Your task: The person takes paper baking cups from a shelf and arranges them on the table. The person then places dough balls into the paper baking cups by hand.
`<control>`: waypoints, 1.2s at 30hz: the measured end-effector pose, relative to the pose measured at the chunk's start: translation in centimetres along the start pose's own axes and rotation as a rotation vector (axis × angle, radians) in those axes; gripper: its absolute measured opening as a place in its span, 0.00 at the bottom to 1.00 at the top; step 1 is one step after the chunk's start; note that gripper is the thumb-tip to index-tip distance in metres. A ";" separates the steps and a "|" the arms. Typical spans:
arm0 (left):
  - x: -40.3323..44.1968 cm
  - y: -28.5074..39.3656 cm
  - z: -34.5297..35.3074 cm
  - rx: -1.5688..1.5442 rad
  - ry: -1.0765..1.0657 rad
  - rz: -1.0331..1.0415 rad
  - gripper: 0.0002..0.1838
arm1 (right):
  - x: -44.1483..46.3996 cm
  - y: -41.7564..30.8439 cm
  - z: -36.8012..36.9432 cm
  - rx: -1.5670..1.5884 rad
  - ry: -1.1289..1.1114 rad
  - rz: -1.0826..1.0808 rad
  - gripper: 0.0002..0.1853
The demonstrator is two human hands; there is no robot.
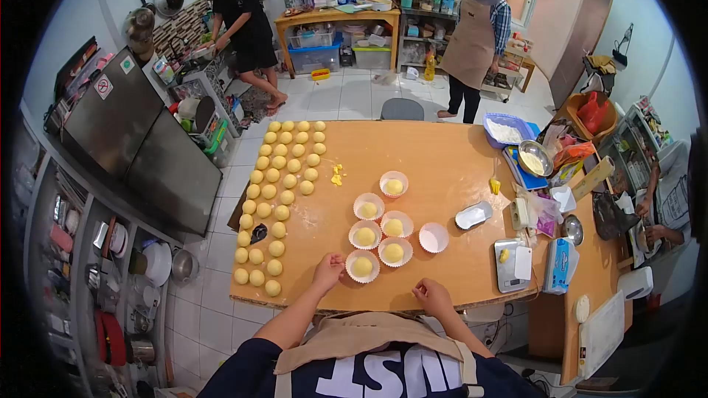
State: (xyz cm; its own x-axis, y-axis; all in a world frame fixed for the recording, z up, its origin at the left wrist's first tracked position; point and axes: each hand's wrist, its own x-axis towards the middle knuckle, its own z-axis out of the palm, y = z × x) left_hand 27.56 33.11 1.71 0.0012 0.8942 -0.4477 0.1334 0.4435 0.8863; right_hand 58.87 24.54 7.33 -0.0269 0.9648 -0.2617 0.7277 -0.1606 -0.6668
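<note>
My left hand is over the table's near side, fingers loosely bent and apart, with nothing visible in them. Just right of it stands a white paper baking cup holding a pale yellow dough ball. Several more filled cups cluster behind that one. To their right is an empty paper cup. Near the front edge, my right hand has its fingers curled in, and no object shows in them. Rows of dough balls cover the table's left side, left of my left hand.
Yellow scraps lie on the wooden table. A metal mould, a scale and a tissue pack are on the right. A blue basin holds white powder. Two people stand beyond the table; another person's arms show at far right.
</note>
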 end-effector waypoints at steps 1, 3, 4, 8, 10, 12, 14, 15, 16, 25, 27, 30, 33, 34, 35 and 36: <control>0.0 0.2 0.1 -0.017 0.037 0.033 0.19 | 0.1 0.1 -0.1 -0.002 0.006 -0.006 0.12; -0.3 0.0 -0.7 0.017 0.057 0.105 0.20 | 0.3 0.4 0.0 -0.003 0.017 -0.017 0.12; -0.6 -0.2 -1.2 0.035 0.066 0.141 0.21 | 0.4 0.4 -0.1 0.000 0.009 -0.007 0.12; -4.0 -0.6 -3.8 0.193 0.100 0.293 0.21 | 1.9 3.1 0.0 -0.121 0.145 -0.127 0.15; -6.8 -0.3 -5.1 0.216 0.098 0.328 0.19 | 3.1 3.1 -0.9 0.006 0.287 -0.119 0.20; -9.3 0.5 -6.2 0.438 0.099 0.395 0.16 | 5.1 1.9 -2.4 0.172 0.389 -0.004 0.27; -10.8 0.2 -7.0 0.558 0.122 0.465 0.14 | 7.5 2.3 -2.9 -0.090 0.451 0.013 0.32; -11.4 -0.6 -7.4 0.567 0.142 0.503 0.13 | 8.8 2.8 -3.1 -0.333 0.474 -0.001 0.34; -11.5 -1.0 -7.1 0.570 0.163 0.542 0.13 | 9.6 2.8 -3.6 -0.350 0.448 0.026 0.35; -14.8 -1.5 -8.1 0.586 0.300 0.556 0.12 | 10.7 3.2 -0.8 -0.602 0.426 -0.043 0.33; -15.3 -2.0 -8.5 0.570 0.337 0.547 0.12 | 10.1 3.2 -1.1 -0.647 0.426 -0.081 0.32; -16.3 -2.1 -8.8 0.537 0.366 0.496 0.12 | 10.5 4.0 -0.6 -0.650 0.437 -0.083 0.33; -16.0 -2.5 -9.4 0.539 0.391 0.467 0.12 | 10.8 3.5 -0.6 -0.531 0.395 -0.021 0.34; -15.9 -2.8 -9.6 0.550 0.386 0.467 0.12 | 11.1 3.7 -0.3 -0.518 0.392 -0.029 0.34; -15.9 -3.0 -9.7 0.586 0.393 0.490 0.13 | 11.6 4.5 0.1 -0.508 0.392 -0.026 0.34; -15.7 -2.9 -9.8 0.622 0.393 0.520 0.13 | 11.2 4.7 -0.3 -0.497 0.399 -0.016 0.33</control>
State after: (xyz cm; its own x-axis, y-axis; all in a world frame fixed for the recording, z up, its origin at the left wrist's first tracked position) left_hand 17.43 18.38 7.31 -0.1128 0.9797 0.1658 0.7231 -0.0335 0.6900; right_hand 62.17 34.70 1.50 0.1478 0.9849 0.0898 0.9630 -0.1226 -0.2400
